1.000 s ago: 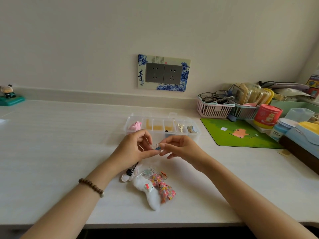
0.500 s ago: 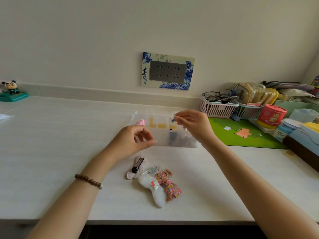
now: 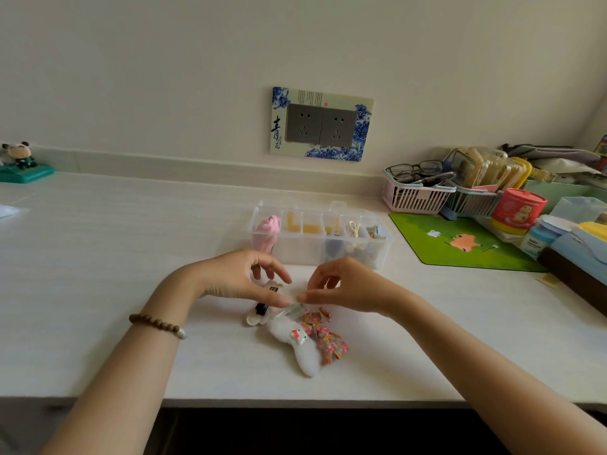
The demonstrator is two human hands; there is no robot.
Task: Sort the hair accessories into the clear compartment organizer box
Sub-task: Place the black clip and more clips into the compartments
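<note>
The clear compartment organizer box (image 3: 384,244) stands open mid-table, holding a pink fluffy piece (image 3: 268,231), yellow pieces and small clips. In front of it lies a pile: a white fluffy clip (image 3: 300,344), a floral fabric bow (image 3: 325,336), a black clip on a white flower (image 3: 261,310) and small clear clips (image 3: 292,311). My left hand (image 3: 236,277) and my right hand (image 3: 345,285) meet over the pile. Their fingertips pinch at the small clear clips from both sides.
A green mat (image 3: 460,241) lies to the right of the box. Behind it stand a pink basket (image 3: 414,195) with glasses, a red tin (image 3: 517,211) and more clutter. A panda figure (image 3: 19,162) sits at the far left. The table's front edge runs close below the pile.
My right hand has come back from the organizer box down to the pile. My left hand has dropped to the pile too, and both now pinch the clear clips.
</note>
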